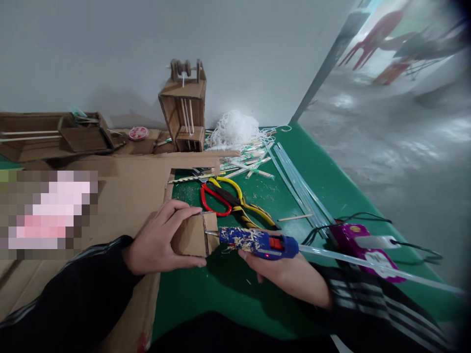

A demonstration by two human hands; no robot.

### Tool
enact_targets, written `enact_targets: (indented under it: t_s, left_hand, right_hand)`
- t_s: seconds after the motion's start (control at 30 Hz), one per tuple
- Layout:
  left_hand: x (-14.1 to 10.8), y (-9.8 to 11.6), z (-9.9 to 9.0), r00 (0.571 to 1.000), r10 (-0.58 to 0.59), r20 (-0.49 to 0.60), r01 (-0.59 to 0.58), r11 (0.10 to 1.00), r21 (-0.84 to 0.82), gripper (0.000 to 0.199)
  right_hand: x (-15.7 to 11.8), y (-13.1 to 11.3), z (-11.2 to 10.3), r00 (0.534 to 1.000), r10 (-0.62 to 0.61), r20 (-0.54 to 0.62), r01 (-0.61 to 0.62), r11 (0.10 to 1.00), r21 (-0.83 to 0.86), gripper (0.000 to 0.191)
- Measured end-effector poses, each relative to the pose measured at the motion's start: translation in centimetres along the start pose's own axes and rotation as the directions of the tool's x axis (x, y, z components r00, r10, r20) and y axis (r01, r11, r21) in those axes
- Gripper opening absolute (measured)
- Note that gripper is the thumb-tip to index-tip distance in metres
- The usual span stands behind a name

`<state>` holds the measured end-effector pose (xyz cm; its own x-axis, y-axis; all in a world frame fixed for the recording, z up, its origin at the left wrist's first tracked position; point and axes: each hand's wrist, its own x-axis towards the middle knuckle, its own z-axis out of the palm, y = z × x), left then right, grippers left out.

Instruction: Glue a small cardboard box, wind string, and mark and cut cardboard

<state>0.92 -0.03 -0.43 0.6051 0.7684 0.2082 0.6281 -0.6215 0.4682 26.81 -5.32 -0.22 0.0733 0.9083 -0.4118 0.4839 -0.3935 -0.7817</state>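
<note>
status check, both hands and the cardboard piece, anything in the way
Left hand gripping cardboard piece; right hand holding glue gun. Nozzle at piece's edge. Yellow-handled tool beyond gun, not blocking.

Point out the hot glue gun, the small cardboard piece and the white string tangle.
Hot glue gun [259, 243]: head view, side of its blue body.
Small cardboard piece [189, 236]: head view, its broad face.
White string tangle [235, 130]: head view, middle of the heap.
</note>
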Motion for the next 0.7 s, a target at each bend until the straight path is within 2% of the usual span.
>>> enact_targets:
  t_s: [0.23,0.47,0.6,0.7]
  left_hand:
    - [0.0,0.1,-0.1,1.000,-0.015,0.001,0.015,1.000,0.019,0.084]
    - [0.1,0.0,0.0,1.000,-0.016,-0.003,0.016,1.000,0.008,0.084]
    - [0.1,0.0,0.0,1.000,-0.019,-0.009,0.019,1.000,0.004,0.084]
    - [0.0,-0.1,0.0,1.000,-0.026,-0.003,0.026,1.000,0.009,0.085]
  right_hand:
    - [0.6,0.9,-0.1,0.997,-0.006,0.077,0.010,0.999,-0.046,0.036]
    - [0.5,0.8,-0.5,0.990,-0.073,0.119,0.065,0.996,0.065,0.022]
    - [0.7,1.9,-0.4,0.987,-0.093,0.129,0.072,0.985,0.157,0.027]
    - [0.9,2.9,-0.2,0.991,-0.091,0.096,0.069,0.975,0.210,0.032]
